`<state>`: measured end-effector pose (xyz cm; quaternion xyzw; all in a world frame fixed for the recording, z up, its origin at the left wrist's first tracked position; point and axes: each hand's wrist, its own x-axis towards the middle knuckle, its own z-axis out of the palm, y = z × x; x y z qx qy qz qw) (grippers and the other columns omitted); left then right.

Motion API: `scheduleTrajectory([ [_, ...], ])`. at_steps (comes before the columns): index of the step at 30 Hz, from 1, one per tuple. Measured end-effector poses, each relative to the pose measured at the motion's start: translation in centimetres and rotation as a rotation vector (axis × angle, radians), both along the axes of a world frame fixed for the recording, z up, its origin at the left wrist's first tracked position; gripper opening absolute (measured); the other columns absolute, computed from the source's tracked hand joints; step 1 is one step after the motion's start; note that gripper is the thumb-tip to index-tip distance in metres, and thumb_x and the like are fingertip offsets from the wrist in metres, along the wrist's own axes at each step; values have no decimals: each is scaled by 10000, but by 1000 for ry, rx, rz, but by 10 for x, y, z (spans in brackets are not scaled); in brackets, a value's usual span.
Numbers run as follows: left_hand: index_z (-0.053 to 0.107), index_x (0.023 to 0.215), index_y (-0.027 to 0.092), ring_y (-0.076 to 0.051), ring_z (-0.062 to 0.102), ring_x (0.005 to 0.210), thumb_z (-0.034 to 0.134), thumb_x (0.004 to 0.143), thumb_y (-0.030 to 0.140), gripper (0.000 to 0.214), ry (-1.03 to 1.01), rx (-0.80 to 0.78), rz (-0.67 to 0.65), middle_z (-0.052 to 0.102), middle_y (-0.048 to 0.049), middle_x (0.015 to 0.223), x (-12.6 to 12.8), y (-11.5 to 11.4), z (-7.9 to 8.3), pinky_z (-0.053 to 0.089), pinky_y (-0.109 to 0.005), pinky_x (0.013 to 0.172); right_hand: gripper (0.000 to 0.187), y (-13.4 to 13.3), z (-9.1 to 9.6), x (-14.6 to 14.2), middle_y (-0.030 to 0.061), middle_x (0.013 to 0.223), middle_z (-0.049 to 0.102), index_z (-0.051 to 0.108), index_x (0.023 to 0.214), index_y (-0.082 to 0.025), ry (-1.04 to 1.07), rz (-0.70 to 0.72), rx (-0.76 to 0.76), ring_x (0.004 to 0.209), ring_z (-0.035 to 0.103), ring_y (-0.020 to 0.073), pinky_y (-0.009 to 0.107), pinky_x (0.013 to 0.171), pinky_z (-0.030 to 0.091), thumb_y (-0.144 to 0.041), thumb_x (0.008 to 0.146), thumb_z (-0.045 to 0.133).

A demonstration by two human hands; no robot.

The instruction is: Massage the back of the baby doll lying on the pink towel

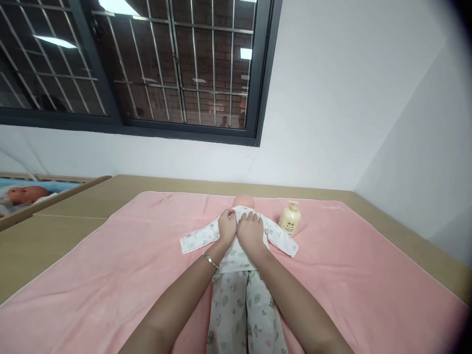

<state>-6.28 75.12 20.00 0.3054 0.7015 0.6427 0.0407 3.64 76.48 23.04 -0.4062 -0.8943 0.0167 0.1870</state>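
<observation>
Fingers (255, 217) on shirt (236, 258), inside blanket (147, 260) edges

The bare left hand (227, 227) and right hand (251, 231) hide part of the white, green-printed cloth top (236, 260); matching cloth trousers (227, 312) (hems unseen) run below my view.

Left hand (227, 227), right hand (250, 231), seemingly touching

We record a dark-framed glass window (109, 88) with silver metal bars (176, 59), far left; a rounded, pale-yellow bottle (290, 220) upright, right; a reddish doll (28, 194) beside blue lining (67, 187), left.
</observation>
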Motion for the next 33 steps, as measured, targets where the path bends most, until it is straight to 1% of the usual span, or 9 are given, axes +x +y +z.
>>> scheduleTrajectory([
  [4, 640, 836, 178, -210, 650, 880, 476, 790, 148, 173, 2, -28, 11, 709, -56, 895, -3, 1, 0, 488, -319, 844, 440, 16, 4, 5, 129, 1526, 422, 540, 1419, -163, -44, 283, -12, 1454, 308, 286, 440, 1192, 199, -200, 1013, 376],
  [6, 641, 860, 179, -212, 651, 913, 471, 792, 136, 187, 25, -38, 5, 711, -58, 927, -2, 2, 0, 487, -326, 872, 424, 31, 5, 11, 51, 1548, 407, 526, 1433, -250, -19, 282, -66, 1455, 314, 244, 411, 1194, 220, -314, 1033, 398],
  [12, 626, 849, 173, -239, 629, 963, 463, 782, 112, 187, 130, -54, 3, 691, -87, 967, 5, -1, 1, 478, -384, 931, 534, 34, -2, 9, 247, 1473, 446, 461, 1458, -36, 51, 18, -51, 1396, 382, 370, 565, 1157, 228, -357, 1042, 366],
  [17, 575, 768, 184, -252, 607, 872, 442, 781, 119, 149, 254, -61, -18, 649, -84, 849, 2, -6, -3, 495, -423, 882, 419, 38, -12, 2, 56, 1429, 551, 611, 1345, -207, 161, 464, -7, 1385, 441, 218, 434, 1203, 240, -141, 984, 409],
  [19, 589, 846, 176, -256, 613, 909, 438, 782, 118, 174, 291, -58, -30, 658, -91, 904, 0, -5, -6, 499, -432, 891, 396, 47, -19, 5, 9, 1369, 604, 683, 1245, -238, 279, 525, -26, 1349, 486, 178, 380, 1202, 268, -124, 947, 448],
  [22, 597, 996, 157, -260, 611, 1018, 431, 790, 115, 269, 319, -50, -46, 666, -114, 1037, -1, -3, -11, 485, -449, 960, 343, 54, -30, 12, 40, 1304, 648, 739, 1135, -202, 430, 377, -6, 1282, 548, 187, 342, 1162, 345, -144, 920, 478],
  [25, 607, 1000, 158, -260, 608, 1051, 442, 803, 132, 259, 319, -52, -66, 669, -113, 1056, -1, -3, -14, 472, -456, 998, 374, 51, -32, 17, 96, 1292, 650, 707, 1201, -137, 407, 242, 59, 1246, 568, 228, 355, 1114, 404, -163, 939, 443],
  [29, 628, 1060, 154, -251, 605, 1097, 451, 848, 175, 277, 356, -50, -122, 670, -115, 1126, -5, -10, -20, 470, -458, 1034, 422, 41, -29, 18, 145, 1334, 614, 644, 1289, -72, 231, 282, 185, 1278, 536, 284, 423, 1146, 355, -171, 958, 401],
  [33, 614, 1223, 109, -274, 543, 1261, 393, 935, 234, 384, 514, -127, -190, 621, -152, 1316, -8, -14, -23, 388, -499, 1143, 401, 38, -27, 21, 115, 1330, 624, 664, 1261, -108, 220, 246, 172, 1295, 530, 238, 351, 1151, 343, -194, 963, 410],
])
